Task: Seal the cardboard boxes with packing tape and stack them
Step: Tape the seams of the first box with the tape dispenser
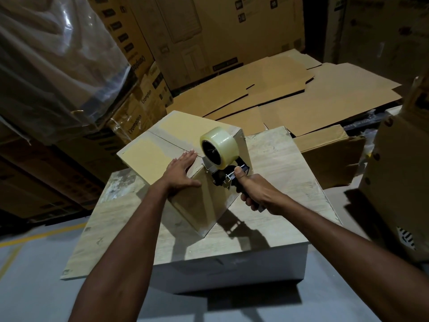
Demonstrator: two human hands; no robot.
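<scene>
I am pressing my left hand [180,173], fingers straight and flat, on the near top edge of the cardboard box [160,142], which is sitting mid-way across the wooden platform [290,163], so the flaps lie shut and it cannot slide. My right hand [253,189] is gripping the tape dispenser [219,147] by its handle, fingers wrapped round it, with its mouth at the seam's near end.

Head view, single wide-angle camera, worn at head height, facing forward and down. Close range: left hand [181,173] and right hand [255,189] mid-frame over the bench [290,182].
</scene>
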